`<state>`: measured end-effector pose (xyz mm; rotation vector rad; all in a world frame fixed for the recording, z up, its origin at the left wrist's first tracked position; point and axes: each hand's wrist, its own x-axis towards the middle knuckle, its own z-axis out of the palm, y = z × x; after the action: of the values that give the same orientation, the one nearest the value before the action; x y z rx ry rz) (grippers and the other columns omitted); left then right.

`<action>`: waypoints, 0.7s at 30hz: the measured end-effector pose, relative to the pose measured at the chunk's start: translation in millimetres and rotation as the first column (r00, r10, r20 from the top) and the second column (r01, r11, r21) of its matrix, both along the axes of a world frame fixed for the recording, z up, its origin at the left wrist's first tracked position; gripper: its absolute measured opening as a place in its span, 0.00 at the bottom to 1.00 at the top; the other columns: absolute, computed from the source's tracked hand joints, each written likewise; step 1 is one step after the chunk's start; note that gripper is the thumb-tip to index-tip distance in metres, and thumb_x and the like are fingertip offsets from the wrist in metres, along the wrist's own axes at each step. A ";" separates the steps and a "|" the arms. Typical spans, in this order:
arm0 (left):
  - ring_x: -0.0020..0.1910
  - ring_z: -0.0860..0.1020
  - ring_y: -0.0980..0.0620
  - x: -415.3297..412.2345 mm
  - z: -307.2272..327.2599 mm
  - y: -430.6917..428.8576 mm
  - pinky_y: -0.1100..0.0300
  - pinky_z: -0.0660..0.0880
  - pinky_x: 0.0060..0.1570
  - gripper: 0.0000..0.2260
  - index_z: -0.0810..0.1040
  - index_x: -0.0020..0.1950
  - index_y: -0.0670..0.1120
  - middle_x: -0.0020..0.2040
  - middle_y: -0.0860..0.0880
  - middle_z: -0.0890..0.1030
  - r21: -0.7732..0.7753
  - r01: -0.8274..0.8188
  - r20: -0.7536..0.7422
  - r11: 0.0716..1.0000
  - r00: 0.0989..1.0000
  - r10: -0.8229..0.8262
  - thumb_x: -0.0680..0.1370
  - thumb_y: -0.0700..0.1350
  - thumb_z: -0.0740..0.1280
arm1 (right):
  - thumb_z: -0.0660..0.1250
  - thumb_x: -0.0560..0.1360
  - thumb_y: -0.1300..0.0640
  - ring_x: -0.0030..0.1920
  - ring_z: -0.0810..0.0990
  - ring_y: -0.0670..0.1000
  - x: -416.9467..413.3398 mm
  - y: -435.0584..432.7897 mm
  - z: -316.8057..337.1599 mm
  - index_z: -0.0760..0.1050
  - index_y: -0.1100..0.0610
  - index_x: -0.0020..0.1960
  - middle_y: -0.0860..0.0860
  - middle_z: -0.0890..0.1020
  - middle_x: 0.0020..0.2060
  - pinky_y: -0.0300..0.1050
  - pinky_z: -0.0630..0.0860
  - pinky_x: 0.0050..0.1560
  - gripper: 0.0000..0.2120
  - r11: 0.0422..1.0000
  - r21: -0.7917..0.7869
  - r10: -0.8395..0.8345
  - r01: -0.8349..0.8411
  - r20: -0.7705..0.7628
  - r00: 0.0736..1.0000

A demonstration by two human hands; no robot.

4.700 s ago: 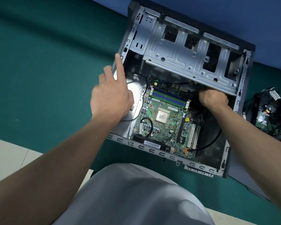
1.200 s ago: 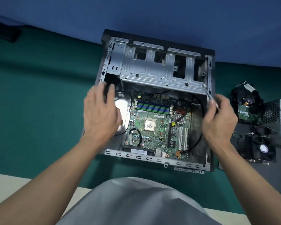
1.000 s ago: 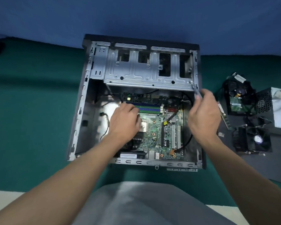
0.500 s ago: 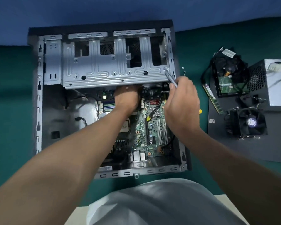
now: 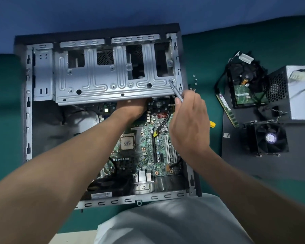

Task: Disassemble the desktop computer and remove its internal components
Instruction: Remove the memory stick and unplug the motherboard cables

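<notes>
Head view: computer case (image 5: 27,103) lies open, motherboard (image 5: 144,143) still seated inside. Right hand (image 5: 188,127) clamped round screwdriver (image 5: 175,90), tip at drive cage (image 5: 104,85). Left hand (image 5: 130,108) reaches under the cage, fingers hidden, so grip cannot be told. Risk: the tip slips off a screw and gouges the board.

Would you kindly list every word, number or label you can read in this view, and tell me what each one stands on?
No text is legible; all print is too small or blurred.
white sticker inside the case, by its near rail: unreadable.
processor lid markings: unreadable.
fan hub sticker: unreadable.
hard drive board label: unreadable.
memory stick label: unreadable.
</notes>
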<state>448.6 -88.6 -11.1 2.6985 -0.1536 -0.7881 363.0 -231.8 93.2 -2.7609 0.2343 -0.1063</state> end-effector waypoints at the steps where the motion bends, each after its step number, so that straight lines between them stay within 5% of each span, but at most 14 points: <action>1: 0.70 0.66 0.44 2.5 0.9 -2.1 0.46 0.59 0.72 0.17 0.67 0.70 0.48 0.71 0.46 0.69 0.003 0.019 0.030 1.000 0.999 -0.019 0.83 0.53 0.54 | 0.52 0.82 0.58 0.40 0.70 0.53 0.2 -0.1 -0.1 0.69 0.60 0.51 0.54 0.71 0.42 0.47 0.69 0.39 0.08 1.000 -0.003 0.001 -0.001 -0.004 1.000; 5: 0.58 0.73 0.42 3.1 9.0 -10.4 0.45 0.70 0.63 0.09 0.70 0.58 0.49 0.53 0.47 0.75 -0.067 0.017 0.058 0.998 0.998 -0.013 0.82 0.47 0.55 | 0.52 0.82 0.58 0.40 0.70 0.54 0.1 -0.5 0.3 0.69 0.60 0.51 0.54 0.72 0.42 0.48 0.69 0.37 0.09 1.000 0.007 -0.002 0.002 0.001 1.000; 8: 0.49 0.74 0.44 -3.0 12.8 -14.0 0.49 0.74 0.55 0.04 0.64 0.49 0.51 0.39 0.54 0.65 -0.050 0.001 0.050 0.999 0.999 0.001 0.80 0.41 0.56 | 0.51 0.82 0.57 0.40 0.70 0.54 0.0 -0.4 1.3 0.69 0.60 0.51 0.54 0.72 0.42 0.49 0.70 0.36 0.11 1.000 0.012 -0.006 0.006 0.001 1.000; 13: 0.39 0.75 0.50 -3.4 17.0 -13.7 0.55 0.75 0.44 0.08 0.69 0.46 0.47 0.40 0.50 0.74 -0.056 0.020 0.059 0.998 0.998 -0.016 0.81 0.45 0.52 | 0.51 0.82 0.57 0.40 0.70 0.54 -0.7 -0.4 2.0 0.70 0.60 0.50 0.54 0.72 0.42 0.47 0.68 0.35 0.10 1.000 0.015 -0.008 0.007 0.017 1.000; 16: 0.56 0.75 0.42 -5.1 20.7 -13.2 0.45 0.72 0.61 0.09 0.69 0.54 0.46 0.57 0.44 0.77 0.024 0.012 0.029 1.000 1.000 -0.013 0.82 0.48 0.52 | 0.52 0.82 0.58 0.40 0.70 0.54 -0.5 -0.3 1.5 0.70 0.60 0.50 0.54 0.72 0.42 0.47 0.68 0.35 0.09 1.000 0.002 -0.001 0.001 0.023 1.000; 18: 0.59 0.73 0.38 -9.5 25.0 -12.4 0.44 0.70 0.63 0.09 0.68 0.58 0.43 0.60 0.41 0.75 0.034 0.030 -0.016 0.999 0.999 -0.029 0.82 0.44 0.52 | 0.52 0.82 0.58 0.40 0.70 0.54 -0.9 -0.6 1.6 0.70 0.60 0.50 0.54 0.72 0.42 0.48 0.69 0.35 0.10 1.000 0.007 0.005 -0.005 0.032 0.999; 21: 0.42 0.77 0.46 -19.8 29.8 -9.3 0.59 0.73 0.37 0.06 0.66 0.45 0.44 0.41 0.45 0.74 0.015 -0.064 0.019 0.998 0.998 0.064 0.82 0.40 0.56 | 0.53 0.82 0.58 0.41 0.72 0.55 -1.4 0.5 1.7 0.70 0.61 0.50 0.55 0.74 0.42 0.51 0.71 0.32 0.10 1.000 0.023 -0.013 0.011 0.061 0.998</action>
<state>428.8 -97.9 18.7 2.7113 -0.0655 -0.7490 361.6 -231.3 94.9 -2.7294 0.2342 -0.1904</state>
